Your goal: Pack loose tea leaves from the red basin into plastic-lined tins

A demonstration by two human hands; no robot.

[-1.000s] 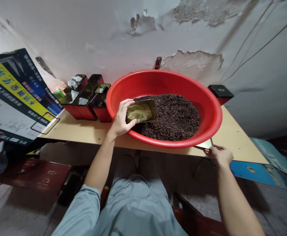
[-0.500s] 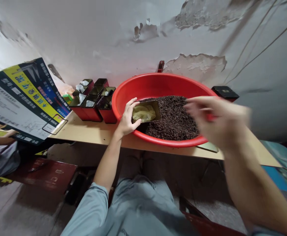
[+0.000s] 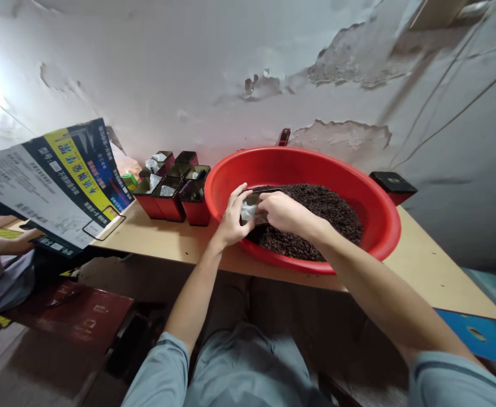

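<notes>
Over the left part of a red plastic basin [image 3: 383, 226], my left hand [image 3: 229, 221] wraps around a tin [image 3: 264, 193] lying tilted, its opening towards me. A crumpled plastic bag [image 3: 249, 211] lines the tin. My right hand [image 3: 285, 212] is at the opening, with curled fingers closed on the bag; the fingertips are hidden inside. Dark, loose tea leaves [image 3: 319, 215] are heaped in the basin, below and right of the tin.
Several red and black tins [image 3: 194, 206], some with plastic bags inside, stand left of the basin. A black-topped tin [image 3: 394, 183] is at its right. A printed carton [image 3: 61, 186] stands at the left of the table [image 3: 171, 237]; another person's arm [image 3: 14, 246] shows beyond it.
My right hand has come left from the basin's right side to the tin's opening. The bag inside looks whiter and bunched up. My left hand keeps hold of the tin.
</notes>
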